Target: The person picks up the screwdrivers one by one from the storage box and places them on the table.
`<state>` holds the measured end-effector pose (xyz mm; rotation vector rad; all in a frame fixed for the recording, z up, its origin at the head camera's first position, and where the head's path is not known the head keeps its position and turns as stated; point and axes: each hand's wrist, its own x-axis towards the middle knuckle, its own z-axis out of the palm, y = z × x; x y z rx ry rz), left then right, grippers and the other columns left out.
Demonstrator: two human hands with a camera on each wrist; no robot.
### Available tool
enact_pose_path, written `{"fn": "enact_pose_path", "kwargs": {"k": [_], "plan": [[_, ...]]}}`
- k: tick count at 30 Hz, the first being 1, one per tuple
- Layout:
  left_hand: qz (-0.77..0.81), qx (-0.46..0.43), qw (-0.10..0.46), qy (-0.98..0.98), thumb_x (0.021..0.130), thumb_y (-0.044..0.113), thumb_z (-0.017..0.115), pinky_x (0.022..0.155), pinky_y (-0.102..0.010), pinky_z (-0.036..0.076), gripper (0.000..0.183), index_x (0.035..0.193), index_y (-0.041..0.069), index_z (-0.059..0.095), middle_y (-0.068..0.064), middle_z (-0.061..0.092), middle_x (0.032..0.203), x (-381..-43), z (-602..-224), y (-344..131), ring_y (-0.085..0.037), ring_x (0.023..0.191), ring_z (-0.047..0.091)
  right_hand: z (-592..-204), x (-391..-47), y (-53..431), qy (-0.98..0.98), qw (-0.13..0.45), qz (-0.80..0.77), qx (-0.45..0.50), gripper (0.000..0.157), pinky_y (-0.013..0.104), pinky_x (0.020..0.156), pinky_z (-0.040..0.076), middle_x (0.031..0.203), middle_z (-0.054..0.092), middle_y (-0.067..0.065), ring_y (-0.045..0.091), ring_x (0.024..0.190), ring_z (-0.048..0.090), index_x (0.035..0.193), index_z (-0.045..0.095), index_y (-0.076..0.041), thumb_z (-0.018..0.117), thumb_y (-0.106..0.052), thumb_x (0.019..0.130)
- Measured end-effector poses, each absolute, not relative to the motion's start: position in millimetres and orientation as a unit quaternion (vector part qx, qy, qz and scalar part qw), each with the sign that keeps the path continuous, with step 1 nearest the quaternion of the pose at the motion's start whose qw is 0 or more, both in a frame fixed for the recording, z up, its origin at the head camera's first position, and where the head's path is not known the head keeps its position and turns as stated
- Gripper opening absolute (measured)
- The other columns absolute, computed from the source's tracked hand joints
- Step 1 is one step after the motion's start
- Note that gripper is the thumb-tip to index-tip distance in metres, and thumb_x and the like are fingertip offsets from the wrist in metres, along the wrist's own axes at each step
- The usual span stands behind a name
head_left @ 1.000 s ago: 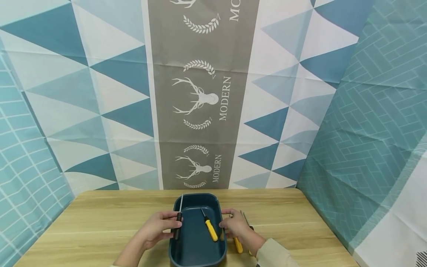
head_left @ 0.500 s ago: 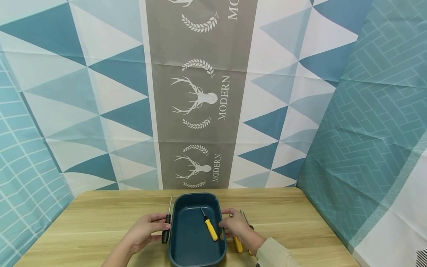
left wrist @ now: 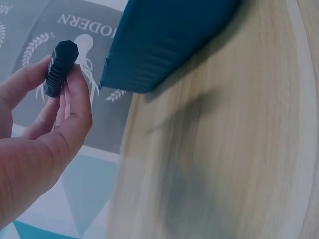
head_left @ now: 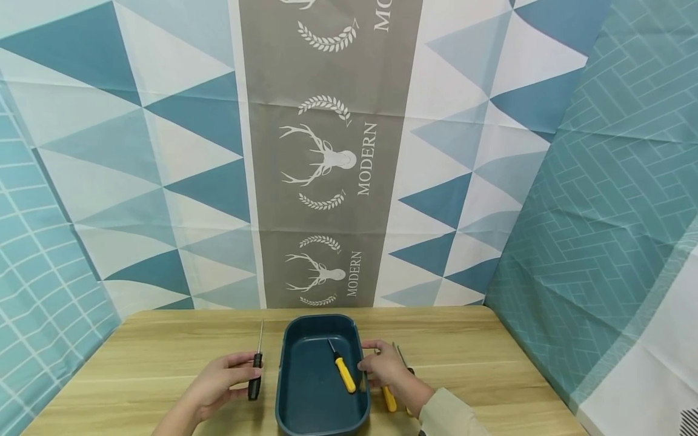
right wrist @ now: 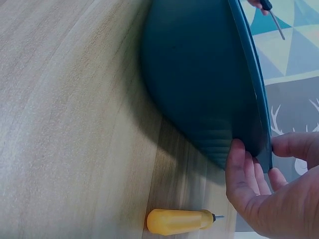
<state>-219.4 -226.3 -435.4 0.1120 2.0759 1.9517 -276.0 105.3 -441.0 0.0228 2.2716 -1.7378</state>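
Note:
In the head view my left hand [head_left: 218, 383] pinches a screwdriver with a black handle [head_left: 255, 376], its thin metal shaft pointing away from me. The screwdriver is left of the dark blue bin [head_left: 305, 399], apart from it; in the left wrist view the handle [left wrist: 62, 64] appears end-on between thumb and fingers, off the table. My right hand [head_left: 388, 370] grips the bin's right rim, with fingers against its outer wall [right wrist: 199, 74]. Inside the bin lies a screwdriver with a yellow and black handle [head_left: 345, 374].
On the wooden table [head_left: 463, 363], right of the bin, lies a yellow-handled screwdriver [head_left: 389, 399], partly behind my right hand. Another tool [head_left: 410, 370] beside it is mostly hidden by my forearm. Patterned cloth [head_left: 322, 181] hangs along the table's back edge.
My left hand has carried the black-handled screwdriver leftward, from over the bin's left rim to beside the bin. My right hand and the bin have stayed in place.

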Motion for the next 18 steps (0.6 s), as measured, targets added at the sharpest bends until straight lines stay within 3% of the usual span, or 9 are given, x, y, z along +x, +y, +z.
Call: {"fn": "enact_pose_path", "kwargs": {"k": [7, 18], "plan": [[0.676, 0.016, 0.146, 0.722, 0.09, 0.016, 0.06, 0.083, -0.039, 0.052, 0.066, 0.137, -0.017, 0.028, -0.021, 0.051, 0.127, -218, -439, -237, -0.012, 0.098, 0.059, -441, -276, 105, 0.786, 0.142, -0.602, 0.011, 0.048, 0.035, 0.061, 0.054, 0.093, 0.057, 0.013, 0.023, 0.076, 0.053, 0.127, 0.049, 0.0, 0.06, 0.001, 0.081], [0.68, 0.015, 0.165, 0.714, 0.09, 0.016, 0.059, 0.085, -0.039, 0.052, 0.069, 0.136, -0.021, 0.024, -0.014, 0.057, 0.122, -216, -443, -252, -0.015, 0.102, 0.06, -442, -277, 105, 0.787, 0.144, -0.599, 0.018, 0.047, 0.035, 0.061, 0.054, 0.095, 0.057, 0.014, 0.024, 0.079, 0.054, 0.126, 0.05, -0.001, 0.06, 0.002, 0.08]]}}
